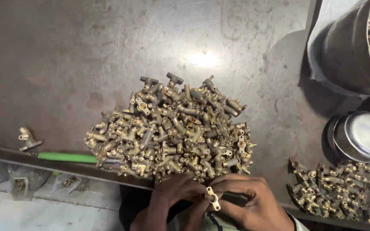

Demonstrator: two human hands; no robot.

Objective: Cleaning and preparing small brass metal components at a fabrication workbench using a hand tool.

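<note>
At the table's (245,47) near edge, just before the brass heap (170,128), both the left hand (174,194) and right hand (249,199) pinch one small fitting (213,198), seemingly checking it; setting it aside likely needs a free hand

dull brass fittings (172,132), scuffed matt steel table (86,51)

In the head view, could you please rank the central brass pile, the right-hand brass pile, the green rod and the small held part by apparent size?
1. Central brass pile
2. Right-hand brass pile, partly cut off by the frame edge
3. Green rod, partly hidden under the pile
4. Small held part, between both hands
</note>
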